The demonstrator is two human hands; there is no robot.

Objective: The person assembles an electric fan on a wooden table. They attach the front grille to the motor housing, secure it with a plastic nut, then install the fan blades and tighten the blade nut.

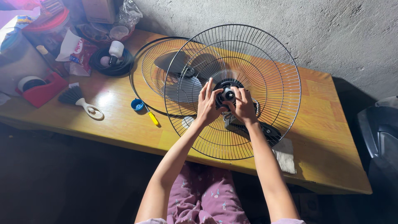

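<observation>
My left hand (207, 104) and right hand (243, 107) meet at the middle of the wire fan guard (265, 79), fingers curled in from both sides and pinching the black hub nut (227, 95) w/ its pale centre. Neither hand is spread flat; fingertips press on the nut, thumbs underneath, partly hidden by wires.

The guard stands tilted on the table (327, 137), its low rim near the front edge. It looks light but springy: thin wires would flex or bend if squeezed, so I'd judge the stiff spots to be the hub ring and the outer rim. Nut is smooth plastic, prob. slippery, better gripped w/ fingertips all round than w/ the palm. Motor body (253, 127) sits just behind at about 5 o'clock from the hub; that's likely the heavy part, so the whole thing may tip if only the guard is held.

At 10 o'clock from the hub, a 2nd guard w/ grey blades (182, 83) lies flat, overlapping behind. Further at 9 o'clock: yellow-handled screwdriver (151, 116) beside a blue cap (137, 104). Beyond, a small brush (81, 103), and at 10–11 o'clock a coiled black cable (111, 62).
</observation>
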